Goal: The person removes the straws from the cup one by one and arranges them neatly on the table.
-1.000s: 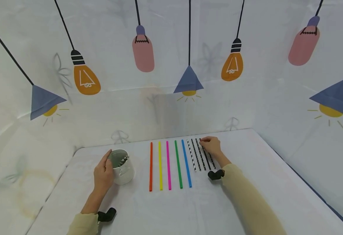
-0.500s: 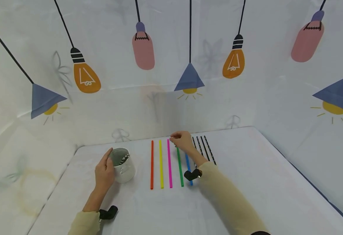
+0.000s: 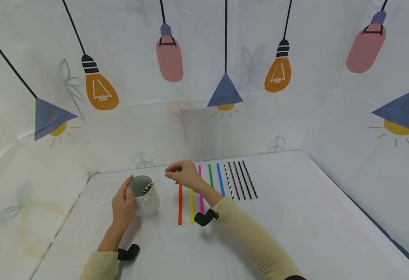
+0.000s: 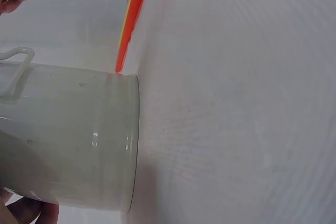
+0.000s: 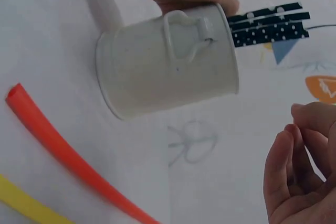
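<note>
A white mug (image 3: 148, 204) with a handle stands on the table at left, and my left hand (image 3: 123, 202) grips its side. Several black-and-white patterned straws (image 5: 270, 34) stick out of its mouth in the right wrist view. My right hand (image 3: 186, 175) is in the air over the far ends of the red straw (image 3: 180, 206) and the yellow straw (image 3: 192, 216), right of the mug. Its fingers (image 5: 278, 156) are loosely curled, thumb near the fingertips, with nothing visible between them.
To the right lie a pink straw (image 3: 201, 202), a green straw (image 3: 210, 175), a blue straw (image 3: 220, 179) and several black patterned straws (image 3: 245, 180), in a row on the white table (image 3: 295, 217). A lamp-printed white wall covering (image 3: 141, 128) stands behind.
My right hand has moved left from the black patterned straws, across the coloured ones, to near the mug. The left hand stays on the mug; the straws on the table lie as before.
</note>
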A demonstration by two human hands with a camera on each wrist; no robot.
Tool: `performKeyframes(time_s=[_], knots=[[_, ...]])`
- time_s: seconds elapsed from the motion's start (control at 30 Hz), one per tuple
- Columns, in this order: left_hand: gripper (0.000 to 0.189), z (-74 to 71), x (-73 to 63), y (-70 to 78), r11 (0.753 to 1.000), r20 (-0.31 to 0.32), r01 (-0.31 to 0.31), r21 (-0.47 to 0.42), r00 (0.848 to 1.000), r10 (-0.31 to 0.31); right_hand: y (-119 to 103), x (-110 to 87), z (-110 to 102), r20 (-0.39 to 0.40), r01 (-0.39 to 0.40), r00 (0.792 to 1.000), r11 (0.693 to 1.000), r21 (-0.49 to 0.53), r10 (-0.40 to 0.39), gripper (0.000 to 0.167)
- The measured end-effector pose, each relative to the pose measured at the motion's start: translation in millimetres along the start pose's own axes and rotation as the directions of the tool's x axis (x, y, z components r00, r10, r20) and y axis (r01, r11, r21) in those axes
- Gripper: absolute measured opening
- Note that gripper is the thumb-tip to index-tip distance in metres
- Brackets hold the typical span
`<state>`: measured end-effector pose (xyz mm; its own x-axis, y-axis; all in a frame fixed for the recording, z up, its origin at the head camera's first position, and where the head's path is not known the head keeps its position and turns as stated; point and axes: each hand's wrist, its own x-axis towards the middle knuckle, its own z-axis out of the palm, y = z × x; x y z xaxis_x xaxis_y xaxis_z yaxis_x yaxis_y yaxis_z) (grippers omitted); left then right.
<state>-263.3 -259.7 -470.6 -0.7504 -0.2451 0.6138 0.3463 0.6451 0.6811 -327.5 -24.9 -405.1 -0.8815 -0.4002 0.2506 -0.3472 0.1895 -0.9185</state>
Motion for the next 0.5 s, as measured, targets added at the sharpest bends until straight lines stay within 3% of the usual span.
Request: performKeyframes(time_s=[0.2,0.5], knots=[[0.041,1.8,0.4,-3.7,1.000,-0.009,0.002,0.010,1.000,-0.002,-10,-5.9,20,0.067,-0.001,0.998,1.000,0.014,0.000,0.010],[0.041,2.0,-1.3,-3.7,1.000,-0.016,0.009,0.007,1.000,-0.009,-6,-8.7,39,0.121,0.031,0.992,0.999,0.028,-0.034,0.017]])
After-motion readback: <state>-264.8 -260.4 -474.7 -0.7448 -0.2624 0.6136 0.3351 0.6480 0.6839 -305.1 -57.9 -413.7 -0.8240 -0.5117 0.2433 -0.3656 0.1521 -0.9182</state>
